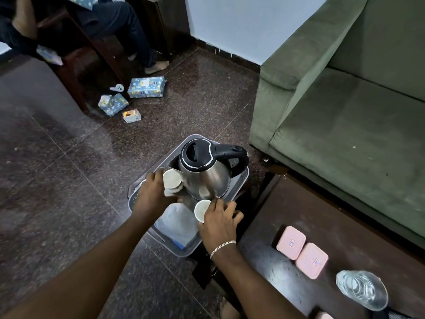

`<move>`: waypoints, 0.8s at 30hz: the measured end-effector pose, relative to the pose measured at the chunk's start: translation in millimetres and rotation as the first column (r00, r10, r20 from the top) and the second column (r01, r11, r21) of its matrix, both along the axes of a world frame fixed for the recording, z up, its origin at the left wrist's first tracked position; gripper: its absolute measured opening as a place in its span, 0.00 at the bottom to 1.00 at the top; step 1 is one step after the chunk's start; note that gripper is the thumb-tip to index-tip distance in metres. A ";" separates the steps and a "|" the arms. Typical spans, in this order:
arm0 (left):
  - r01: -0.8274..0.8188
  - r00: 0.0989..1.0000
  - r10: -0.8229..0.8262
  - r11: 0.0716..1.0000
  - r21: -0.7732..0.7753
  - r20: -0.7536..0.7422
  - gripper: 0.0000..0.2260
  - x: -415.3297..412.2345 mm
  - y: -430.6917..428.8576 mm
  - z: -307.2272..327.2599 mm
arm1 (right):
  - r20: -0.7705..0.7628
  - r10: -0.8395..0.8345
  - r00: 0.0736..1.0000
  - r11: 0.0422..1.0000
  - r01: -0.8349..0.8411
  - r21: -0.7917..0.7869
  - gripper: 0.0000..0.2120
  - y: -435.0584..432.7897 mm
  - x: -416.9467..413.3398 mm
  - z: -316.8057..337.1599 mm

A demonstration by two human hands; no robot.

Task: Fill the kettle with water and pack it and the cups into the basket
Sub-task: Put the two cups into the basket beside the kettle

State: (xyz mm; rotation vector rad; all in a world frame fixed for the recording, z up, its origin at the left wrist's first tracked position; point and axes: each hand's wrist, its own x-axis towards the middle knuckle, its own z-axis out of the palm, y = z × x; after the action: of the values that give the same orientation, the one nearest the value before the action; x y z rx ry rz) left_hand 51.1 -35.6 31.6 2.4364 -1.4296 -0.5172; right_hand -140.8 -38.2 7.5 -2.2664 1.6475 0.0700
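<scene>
A steel kettle (207, 171) with a black lid and handle stands in the far part of a grey plastic basket (239, 187) on the floor. My left hand (154, 192) is shut on white cups (172, 179) held against the kettle's left side, inside the basket. My right hand (220, 221) grips another white cup (202, 209) just in front of the kettle, over the basket. A white cloth or paper (177, 224) lies in the basket's near part.
A green sofa (345, 100) stands to the right. On the dark low table (322, 222) beside the basket are two pink lidded boxes (302, 252) and a clear water bottle (362, 290). Wrapped boxes (146, 87) lie on the floor, near a seated person's leg (138, 38).
</scene>
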 end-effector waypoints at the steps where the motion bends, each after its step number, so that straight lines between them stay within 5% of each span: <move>1: 0.006 1.000 -0.006 1.000 -0.006 0.020 0.45 -2.9 3.0 1.9 | 0.010 0.005 1.000 1.000 -0.005 -0.009 0.30 0.7 -2.5 1.8; 7: 0.064 0.995 -0.058 0.995 -0.076 0.082 0.35 -36.1 21.5 9.6 | 0.151 0.050 0.987 0.992 -0.031 -0.126 0.40 9.3 -35.7 17.4; 15: 0.451 0.891 -0.417 0.853 -0.262 0.178 0.18 -140.0 27.0 15.9 | 0.219 0.057 0.974 0.966 0.002 -0.260 0.29 22.0 -147.8 16.5; 24: 0.724 0.679 -0.734 0.672 0.155 0.008 0.24 -266.6 0.0 -39.1 | -0.072 -0.090 0.993 0.995 0.093 0.041 0.26 18.9 -274.5 -25.4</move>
State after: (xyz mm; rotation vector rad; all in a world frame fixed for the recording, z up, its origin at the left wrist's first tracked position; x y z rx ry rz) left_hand -215.5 -35.6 -7.5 1.8722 -2.4840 -0.7081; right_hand -415.3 -19.3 -17.9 -2.1753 1.7657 0.1636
